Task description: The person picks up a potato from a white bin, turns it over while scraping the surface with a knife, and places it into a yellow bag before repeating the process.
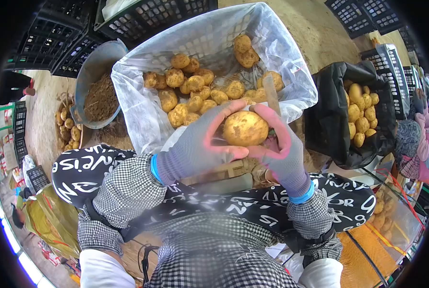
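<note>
A large yellow potato (245, 128) with brown soil marks is held up in front of me between both hands. My left hand (195, 139), in a grey glove with pink fingertips, closes round its left side, the thumb beneath it. My right hand (284, 151), gloved the same way, grips its right side. A flat, brownish-grey strip (271, 96) rises from behind my right fingers; I cannot tell whether that hand holds it. Just beyond my hands, many soil-marked potatoes (195, 84) lie in a crate lined with white sheeting (133, 81).
Left of the crate stands a grey bucket (82, 91) of brown soil. On the right, a crate lined in black (327, 115) holds more potatoes. Black crates (152, 21) are stacked at the back left. More potatoes (69, 127) sit in a container at the left.
</note>
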